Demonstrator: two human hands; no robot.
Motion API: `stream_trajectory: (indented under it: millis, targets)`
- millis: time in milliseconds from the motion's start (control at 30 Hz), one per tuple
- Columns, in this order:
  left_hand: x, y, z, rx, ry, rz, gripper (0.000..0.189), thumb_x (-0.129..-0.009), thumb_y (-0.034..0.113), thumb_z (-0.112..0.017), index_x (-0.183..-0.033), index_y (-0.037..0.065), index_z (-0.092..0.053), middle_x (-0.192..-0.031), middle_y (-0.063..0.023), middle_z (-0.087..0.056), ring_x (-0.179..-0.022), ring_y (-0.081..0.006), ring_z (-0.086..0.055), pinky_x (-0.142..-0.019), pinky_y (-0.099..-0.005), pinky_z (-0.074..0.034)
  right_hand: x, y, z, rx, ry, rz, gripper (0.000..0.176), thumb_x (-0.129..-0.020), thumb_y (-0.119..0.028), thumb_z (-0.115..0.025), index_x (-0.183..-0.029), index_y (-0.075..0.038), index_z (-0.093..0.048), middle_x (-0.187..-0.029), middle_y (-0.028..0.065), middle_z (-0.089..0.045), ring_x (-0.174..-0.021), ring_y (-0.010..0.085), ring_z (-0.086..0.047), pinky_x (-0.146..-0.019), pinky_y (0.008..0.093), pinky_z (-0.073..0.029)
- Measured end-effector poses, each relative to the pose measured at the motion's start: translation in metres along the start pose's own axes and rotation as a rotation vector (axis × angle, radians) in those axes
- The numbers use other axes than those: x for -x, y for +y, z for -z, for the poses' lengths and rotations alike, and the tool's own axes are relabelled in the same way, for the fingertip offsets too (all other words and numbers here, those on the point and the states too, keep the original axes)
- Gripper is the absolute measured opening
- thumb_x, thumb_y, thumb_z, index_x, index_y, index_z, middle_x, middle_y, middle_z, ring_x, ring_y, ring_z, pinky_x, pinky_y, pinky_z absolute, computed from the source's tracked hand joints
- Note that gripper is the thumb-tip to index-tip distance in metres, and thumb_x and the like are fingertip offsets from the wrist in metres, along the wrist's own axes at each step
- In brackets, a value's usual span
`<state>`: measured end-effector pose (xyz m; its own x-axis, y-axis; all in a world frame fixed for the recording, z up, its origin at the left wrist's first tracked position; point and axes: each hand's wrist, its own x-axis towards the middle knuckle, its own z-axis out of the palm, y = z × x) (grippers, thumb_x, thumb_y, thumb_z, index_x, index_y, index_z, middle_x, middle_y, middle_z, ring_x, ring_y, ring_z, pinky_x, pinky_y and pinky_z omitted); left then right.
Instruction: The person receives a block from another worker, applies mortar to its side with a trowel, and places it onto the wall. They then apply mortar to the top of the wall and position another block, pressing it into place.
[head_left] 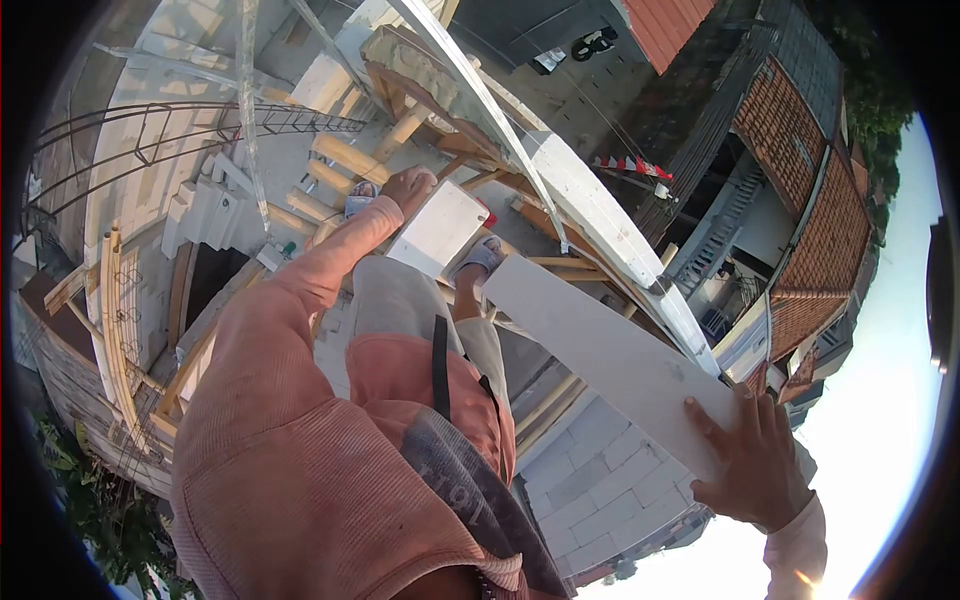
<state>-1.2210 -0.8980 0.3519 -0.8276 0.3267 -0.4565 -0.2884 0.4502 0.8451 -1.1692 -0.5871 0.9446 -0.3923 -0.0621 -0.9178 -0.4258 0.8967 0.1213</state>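
Observation:
My left hand, at upper centre, grips the upper left corner of a short white block. To the right, a long pale board or block slants down from beside my sandalled foot. Over its lower right end lies my right hand, fingers spread across the face and touching it. The underside of that end is hidden. The short block and the long piece are apart, with the foot between them.
Wooden poles lie around my feet. A long metal bar crosses above a concrete beam. Rebar cages stand at left, a block wall is below right, and tiled roofs lie beyond the edge.

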Motion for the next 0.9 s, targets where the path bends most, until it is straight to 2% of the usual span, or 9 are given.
stream_trajectory:
  millis: [133,267,367,467,533,600,633,700,900]
  targets:
    - [-0.064,-0.022,-0.041,0.247,-0.203,0.429,0.039,-0.096,0.040,-0.047,-0.111,0.010,-0.066,-0.105,-0.0107,-0.072,-0.091,-0.0237,-0.068,-0.081,-0.0384,-0.054,0.051,0.023,0.049,0.254,0.043,0.030,0.092,-0.060,-0.019,-0.081,-0.144,-0.028,-0.045,-0.124,0.0249,-0.043,-0.106,0.0372,-0.049,-0.086,0.0499,-0.044]
    - [-0.095,0.021,-0.112,0.731,-0.331,0.438,0.044,-0.100,0.044,-0.048,-0.120,0.006,-0.062,-0.104,-0.0086,-0.071,-0.085,-0.0227,-0.069,-0.080,-0.0357,-0.057,0.066,0.028,0.089,0.509,0.150,0.010,0.103,-0.056,-0.007,-0.085,-0.146,-0.030,-0.040,-0.123,0.0216,-0.046,-0.103,0.0352,-0.052,-0.080,0.0486,-0.049]
    - [-0.119,0.057,-0.141,0.901,-0.352,0.392,0.041,-0.101,0.040,-0.049,-0.115,0.005,-0.064,-0.107,-0.0119,-0.071,-0.085,-0.0247,-0.070,-0.077,-0.0359,-0.059,0.084,0.050,0.093,0.645,0.163,-0.135,0.096,-0.062,-0.004,-0.076,-0.147,-0.032,-0.041,-0.138,0.0219,-0.043,-0.120,0.0425,-0.048,-0.090,0.0569,-0.050]
    - [-0.132,0.037,-0.130,0.824,-0.156,0.506,0.037,-0.100,0.037,-0.050,-0.110,0.006,-0.065,-0.100,-0.0117,-0.072,-0.075,-0.0217,-0.069,-0.066,-0.0328,-0.060,0.095,0.083,0.098,0.723,0.228,-0.261,0.107,-0.056,-0.005,-0.081,-0.150,-0.031,-0.037,-0.143,0.0206,-0.041,-0.127,0.0430,-0.045,-0.098,0.0550,-0.051]
    - [-0.157,-0.002,-0.107,0.806,0.056,0.584,0.031,-0.100,0.034,-0.049,-0.099,0.007,-0.064,-0.079,-0.0051,-0.067,-0.057,-0.0145,-0.059,-0.056,-0.0292,-0.057,0.100,0.105,0.102,0.792,0.300,-0.325,0.112,-0.052,-0.005,-0.082,-0.152,-0.030,-0.035,-0.145,0.0202,-0.040,-0.131,0.0429,-0.043,-0.102,0.0543,-0.051]
    - [-0.184,-0.032,-0.068,1.075,0.013,0.485,0.020,-0.098,0.025,-0.051,-0.084,0.011,-0.055,-0.062,0.0052,-0.040,-0.046,-0.0068,-0.030,-0.054,-0.0247,-0.052,0.090,0.114,0.112,0.786,0.382,-0.338,0.112,-0.053,-0.004,-0.080,-0.152,-0.028,-0.035,-0.147,0.0198,-0.038,-0.132,0.0431,-0.042,-0.102,0.0548,-0.051]
    - [-0.199,-0.025,-0.055,1.013,0.172,0.458,0.020,-0.099,0.027,-0.050,-0.096,0.011,-0.061,-0.072,0.0016,-0.057,-0.056,-0.0114,-0.053,-0.072,-0.0282,-0.057,0.084,0.118,0.118,0.781,0.424,-0.343,0.111,-0.053,-0.004,-0.079,-0.153,-0.027,-0.035,-0.148,0.0195,-0.038,-0.133,0.0432,-0.042,-0.102,0.0551,-0.051]
    - [-0.204,0.036,-0.015,0.982,0.265,0.364,0.031,-0.100,0.031,-0.050,-0.120,0.011,-0.062,-0.106,-0.0073,-0.069,-0.094,-0.0184,-0.069,-0.094,-0.0355,-0.054,0.058,0.126,0.133,0.616,0.491,-0.317,0.108,-0.053,-0.004,-0.077,-0.152,-0.024,-0.037,-0.146,0.0195,-0.039,-0.131,0.0424,-0.044,-0.103,0.0527,-0.050]
    - [-0.212,0.090,0.055,1.342,-0.045,-0.172,0.055,-0.098,0.035,-0.061,-0.146,0.014,-0.045,-0.148,-0.0139,-0.049,-0.140,-0.0251,-0.044,-0.120,-0.0413,-0.028,-0.061,0.101,0.192,0.178,0.595,-0.177,0.101,-0.051,-0.009,-0.074,-0.147,-0.018,-0.047,-0.137,0.0169,-0.045,-0.121,0.0362,-0.054,-0.104,0.0433,-0.049]
